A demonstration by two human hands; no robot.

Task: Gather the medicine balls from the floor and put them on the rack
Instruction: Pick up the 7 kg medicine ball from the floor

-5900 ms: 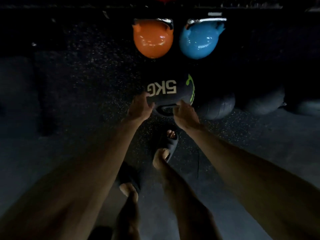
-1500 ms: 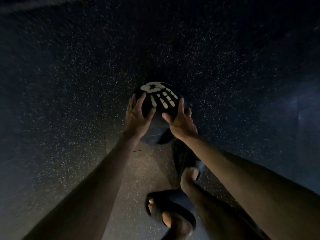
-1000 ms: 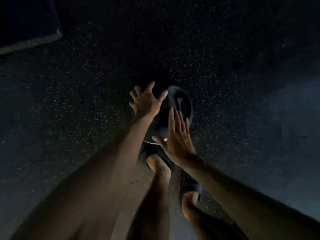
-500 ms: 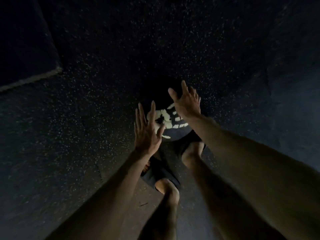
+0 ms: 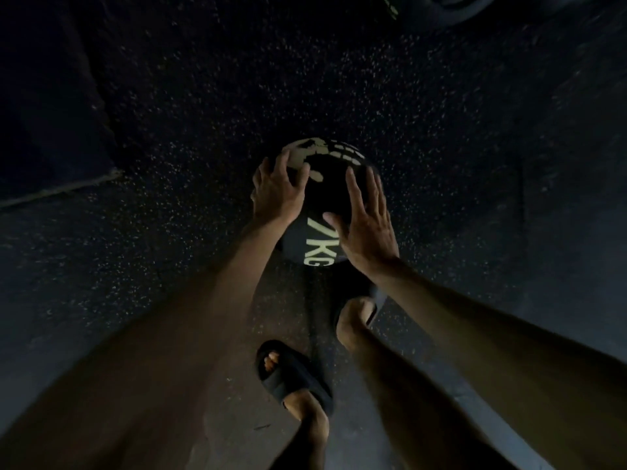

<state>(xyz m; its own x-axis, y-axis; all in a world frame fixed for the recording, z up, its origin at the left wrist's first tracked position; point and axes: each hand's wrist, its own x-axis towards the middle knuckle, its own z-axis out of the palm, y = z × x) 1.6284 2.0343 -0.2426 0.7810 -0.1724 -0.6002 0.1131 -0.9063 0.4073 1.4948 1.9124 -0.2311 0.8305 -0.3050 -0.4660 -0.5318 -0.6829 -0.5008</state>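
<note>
Black rubber medicine ball (image 5: 325, 198) marked 7KG sits right between our fingers (image 5: 282, 167). Our left hand (image 5: 276, 195) has them spread and curved over its upper left. Our right hand (image 5: 366, 228) presses flat on the right side, fingers straight and apart. Speckled floor (image 5: 169, 157) lies beyond the fingertips, and we can't tell if the ball's touching it.

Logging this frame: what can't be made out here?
Head view:
- Underside of the ball: hidden by the ball itself, so lifted or on the floor, unclear.
- Its pale print: partly covered by left hand; right hand overlaps the weight mark.
- Top right: dark round thing, cut off by the top edge.
- The rack: out of frame.
</note>
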